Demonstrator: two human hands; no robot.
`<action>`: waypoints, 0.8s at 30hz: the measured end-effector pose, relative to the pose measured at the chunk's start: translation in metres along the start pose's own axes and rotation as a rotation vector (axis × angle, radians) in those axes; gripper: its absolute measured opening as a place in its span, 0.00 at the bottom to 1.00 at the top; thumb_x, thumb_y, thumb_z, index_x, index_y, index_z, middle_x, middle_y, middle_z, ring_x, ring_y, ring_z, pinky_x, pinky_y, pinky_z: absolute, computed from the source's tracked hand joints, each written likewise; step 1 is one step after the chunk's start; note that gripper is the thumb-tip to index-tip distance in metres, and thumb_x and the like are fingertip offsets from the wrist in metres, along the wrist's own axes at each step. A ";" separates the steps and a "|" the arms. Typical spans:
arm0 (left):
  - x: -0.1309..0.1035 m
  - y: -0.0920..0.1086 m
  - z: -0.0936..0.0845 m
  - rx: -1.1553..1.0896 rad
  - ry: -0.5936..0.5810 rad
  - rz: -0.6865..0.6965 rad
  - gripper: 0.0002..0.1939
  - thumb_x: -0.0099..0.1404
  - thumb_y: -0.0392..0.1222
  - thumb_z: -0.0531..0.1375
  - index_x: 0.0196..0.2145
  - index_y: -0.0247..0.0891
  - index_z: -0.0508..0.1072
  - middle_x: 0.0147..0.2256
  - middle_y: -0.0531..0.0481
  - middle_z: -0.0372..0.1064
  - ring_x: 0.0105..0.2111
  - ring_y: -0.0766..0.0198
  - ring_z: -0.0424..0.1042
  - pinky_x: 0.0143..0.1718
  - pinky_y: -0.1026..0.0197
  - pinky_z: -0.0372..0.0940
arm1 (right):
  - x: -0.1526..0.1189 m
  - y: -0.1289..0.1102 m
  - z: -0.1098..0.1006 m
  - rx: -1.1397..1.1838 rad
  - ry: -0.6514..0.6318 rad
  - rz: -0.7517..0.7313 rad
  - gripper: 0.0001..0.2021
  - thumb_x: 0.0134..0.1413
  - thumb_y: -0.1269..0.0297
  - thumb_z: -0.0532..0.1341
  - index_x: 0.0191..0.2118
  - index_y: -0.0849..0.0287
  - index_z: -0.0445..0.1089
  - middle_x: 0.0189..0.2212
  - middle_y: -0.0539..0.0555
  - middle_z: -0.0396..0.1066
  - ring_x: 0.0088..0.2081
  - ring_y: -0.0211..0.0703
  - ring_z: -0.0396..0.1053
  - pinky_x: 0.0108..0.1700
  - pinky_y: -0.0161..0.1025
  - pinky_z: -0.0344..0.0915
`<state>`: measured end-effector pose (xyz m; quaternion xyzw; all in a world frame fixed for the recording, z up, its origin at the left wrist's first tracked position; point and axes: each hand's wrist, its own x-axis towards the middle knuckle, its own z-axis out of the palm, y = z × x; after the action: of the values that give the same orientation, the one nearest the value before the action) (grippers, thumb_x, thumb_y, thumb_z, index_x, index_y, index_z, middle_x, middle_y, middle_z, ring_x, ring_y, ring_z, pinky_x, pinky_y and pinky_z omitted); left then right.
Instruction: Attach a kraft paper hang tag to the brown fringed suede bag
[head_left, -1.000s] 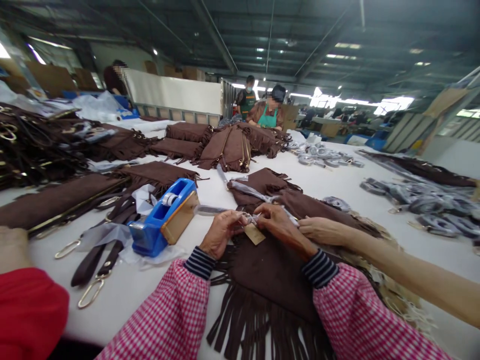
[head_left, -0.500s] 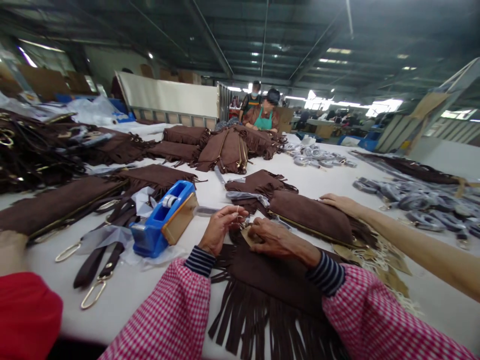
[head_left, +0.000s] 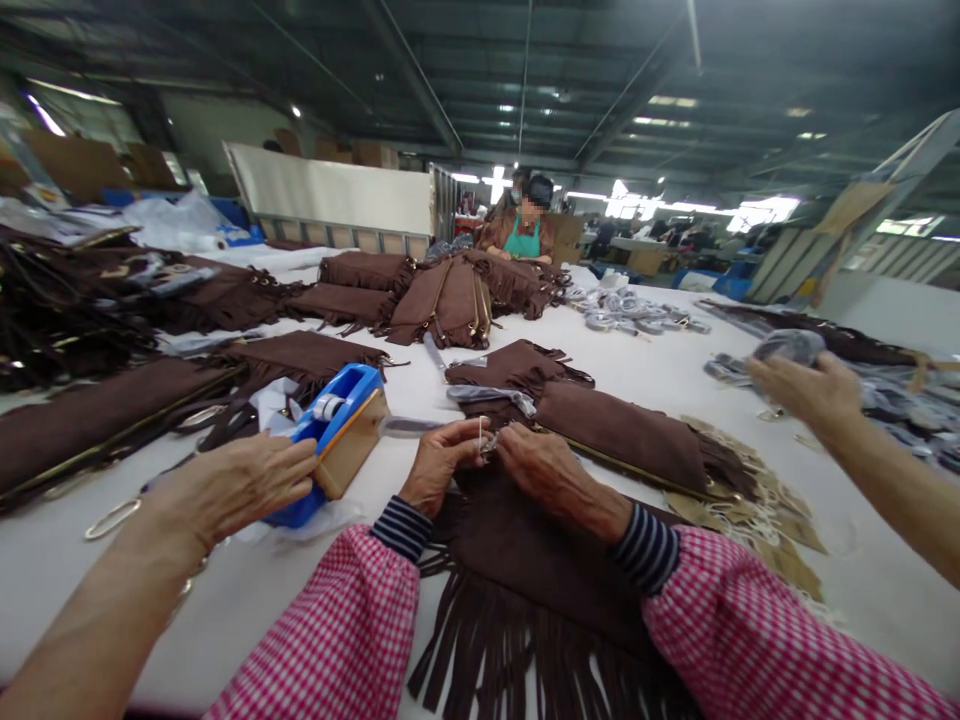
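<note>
In front of me lies a dark brown fringed bag (head_left: 540, 535), its fringe hanging toward me. My left hand (head_left: 441, 465) is closed in a pinch at the bag's far left corner, with a thin white string (head_left: 481, 432) at its fingertips. Right beside it, my right hand (head_left: 559, 478) has its fingers pressed together at a small metal fitting (head_left: 490, 446). What exactly the right fingers grip is hidden. Left of my hands stands a blue tape dispenser (head_left: 341, 405); a second brown bag (head_left: 630, 425) lies just beyond my right hand.
A co-worker's hand (head_left: 244, 485) reaches past the dispenser's near side; another bare hand (head_left: 810, 385) at right holds a grey wrapped coil (head_left: 789, 347). Tan tags with white strings (head_left: 765, 520) lie at right. Brown bags (head_left: 442, 300) are piled farther back.
The bare hand at right has left the second bag and lifted a grey coil. A co-worker's hand has come in from the left. The tan tag under my right hand is now out of sight.
</note>
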<state>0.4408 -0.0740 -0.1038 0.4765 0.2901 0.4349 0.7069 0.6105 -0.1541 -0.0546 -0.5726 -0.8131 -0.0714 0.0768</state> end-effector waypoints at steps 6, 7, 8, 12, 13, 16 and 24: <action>0.000 0.002 -0.001 0.129 -0.015 0.029 0.22 0.51 0.44 0.74 0.44 0.37 0.83 0.39 0.44 0.81 0.32 0.64 0.74 0.28 0.67 0.62 | 0.018 0.015 -0.006 0.682 0.128 0.153 0.12 0.69 0.63 0.56 0.33 0.59 0.71 0.27 0.50 0.72 0.27 0.37 0.66 0.33 0.34 0.59; -0.001 0.004 0.000 0.160 -0.017 0.057 0.20 0.51 0.44 0.74 0.43 0.37 0.83 0.40 0.45 0.81 0.34 0.62 0.75 0.31 0.65 0.64 | 0.021 0.016 -0.007 0.790 0.126 0.155 0.12 0.67 0.63 0.58 0.31 0.60 0.72 0.25 0.49 0.72 0.26 0.36 0.66 0.31 0.33 0.59; -0.002 0.005 0.001 0.196 -0.014 0.099 0.19 0.52 0.44 0.74 0.42 0.38 0.83 0.40 0.45 0.81 0.36 0.60 0.75 0.35 0.63 0.66 | 0.025 0.018 -0.007 0.879 0.116 0.155 0.12 0.64 0.63 0.60 0.30 0.60 0.73 0.23 0.49 0.71 0.24 0.36 0.65 0.30 0.33 0.58; -0.005 0.007 0.005 0.404 0.061 0.287 0.14 0.54 0.43 0.72 0.40 0.40 0.83 0.38 0.49 0.80 0.37 0.59 0.73 0.40 0.60 0.66 | 0.037 0.020 -0.006 1.130 0.019 0.183 0.11 0.56 0.61 0.64 0.27 0.60 0.74 0.19 0.48 0.69 0.21 0.35 0.63 0.24 0.32 0.55; -0.006 0.006 0.006 0.453 0.093 0.312 0.15 0.54 0.41 0.71 0.41 0.41 0.83 0.35 0.50 0.79 0.35 0.60 0.72 0.39 0.60 0.66 | 0.038 0.020 -0.006 1.168 -0.005 0.188 0.11 0.56 0.60 0.63 0.27 0.60 0.74 0.20 0.48 0.69 0.21 0.35 0.63 0.23 0.32 0.55; -0.007 0.001 0.007 0.536 0.152 0.339 0.19 0.55 0.39 0.69 0.46 0.42 0.81 0.30 0.53 0.76 0.30 0.61 0.70 0.38 0.60 0.66 | 0.037 0.015 -0.003 1.243 -0.015 0.172 0.10 0.55 0.60 0.62 0.28 0.60 0.74 0.23 0.49 0.71 0.24 0.36 0.64 0.25 0.32 0.57; -0.009 0.003 0.010 0.692 0.143 0.448 0.16 0.57 0.36 0.65 0.44 0.44 0.82 0.37 0.49 0.78 0.36 0.57 0.73 0.41 0.58 0.65 | 0.029 -0.005 0.008 1.455 0.153 0.625 0.15 0.45 0.52 0.67 0.27 0.59 0.71 0.20 0.46 0.61 0.22 0.33 0.55 0.22 0.31 0.45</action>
<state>0.4441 -0.0854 -0.0975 0.7056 0.3566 0.4870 0.3711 0.5960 -0.1270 -0.0563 -0.5738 -0.4498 0.4635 0.5036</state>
